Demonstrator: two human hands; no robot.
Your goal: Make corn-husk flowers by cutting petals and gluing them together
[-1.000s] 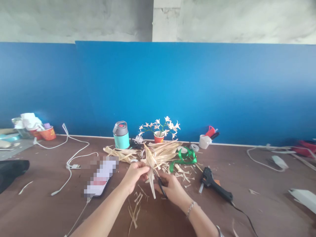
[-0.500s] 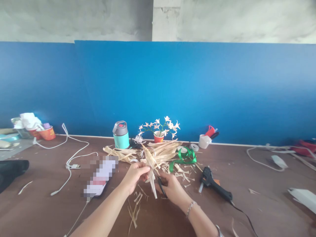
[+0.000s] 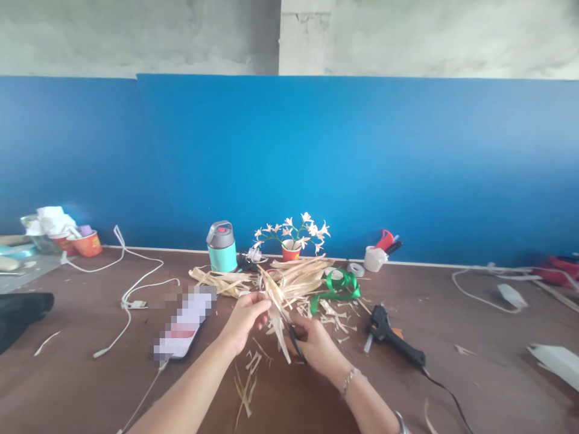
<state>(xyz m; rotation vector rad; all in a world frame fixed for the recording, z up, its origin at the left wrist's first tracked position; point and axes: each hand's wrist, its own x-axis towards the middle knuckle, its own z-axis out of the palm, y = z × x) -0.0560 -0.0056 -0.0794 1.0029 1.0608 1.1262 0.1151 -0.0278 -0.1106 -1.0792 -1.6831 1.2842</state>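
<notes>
Pinching a pale straw strip (image 3: 281,337) in closed left hand (image 3: 246,316) fingers just above the brown bench (image 3: 90,374), right hand (image 3: 316,348) fingers gripping black scissors (image 3: 296,342) against the strip's lower end, straw pile (image 3: 301,278) and green ribbon (image 3: 337,286) behind, glue gun (image 3: 393,340) to the right.

A craft workshop: glue gun (image 3: 394,341), ribbon (image 3: 337,285) and straw strips (image 3: 296,279) litter the table (image 3: 474,374).
</notes>
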